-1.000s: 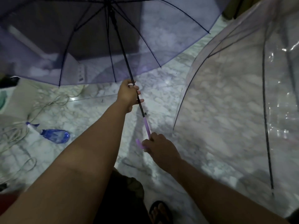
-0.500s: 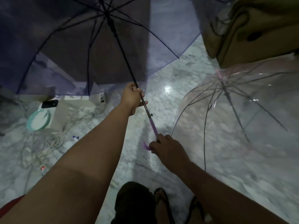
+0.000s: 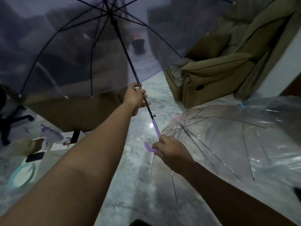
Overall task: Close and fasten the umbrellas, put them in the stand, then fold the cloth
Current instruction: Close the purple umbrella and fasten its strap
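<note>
Diagonally, purple umbrella (image 3: 61, 46) (handle (image 3: 155, 129) down-right)

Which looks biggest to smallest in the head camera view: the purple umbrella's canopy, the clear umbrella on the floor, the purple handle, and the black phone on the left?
1. Purple umbrella's canopy, though it is nearer the camera.
2. Clear umbrella.
3 and 4. Purple handle and black phone look similar; unsure.
</note>
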